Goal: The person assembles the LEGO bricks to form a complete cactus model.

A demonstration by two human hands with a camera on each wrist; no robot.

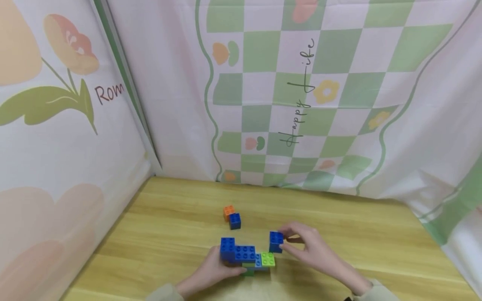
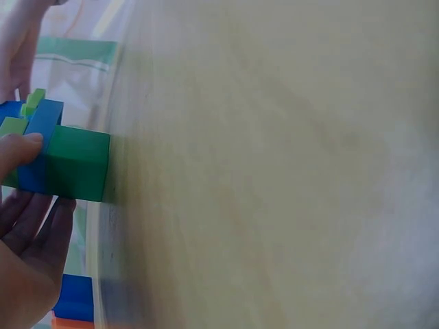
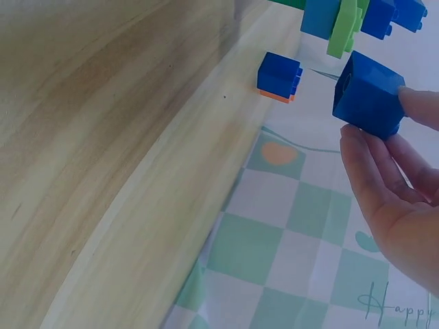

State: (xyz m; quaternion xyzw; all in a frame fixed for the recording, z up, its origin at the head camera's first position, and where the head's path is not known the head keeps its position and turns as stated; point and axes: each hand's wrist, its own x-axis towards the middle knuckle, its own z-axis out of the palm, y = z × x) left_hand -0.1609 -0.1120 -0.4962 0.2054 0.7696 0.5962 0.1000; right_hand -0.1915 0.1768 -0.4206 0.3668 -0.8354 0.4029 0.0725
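Note:
In the head view my left hand [image 1: 212, 269] grips an assembly of toy building bricks [image 1: 244, 253], thumb on the near side. Blue bricks make up its upper left, and a light green brick [image 1: 267, 258] sits at its right end. A dark green brick [image 2: 79, 163] forms its underside in the left wrist view. My right hand [image 1: 312, 251] pinches a single blue brick [image 1: 276, 241] between thumb and fingers, studs up, just above and right of the light green brick. The right wrist view shows this blue brick [image 3: 369, 94] apart from the assembly.
Beyond the assembly, a loose blue brick [image 1: 235, 221] and an orange brick [image 1: 229, 212] stand close together on the wooden table [image 1: 180, 209]. A patterned cloth [image 1: 260, 92] hangs along the table's far edge, and another printed cloth [image 1: 75, 159] hangs at the left.

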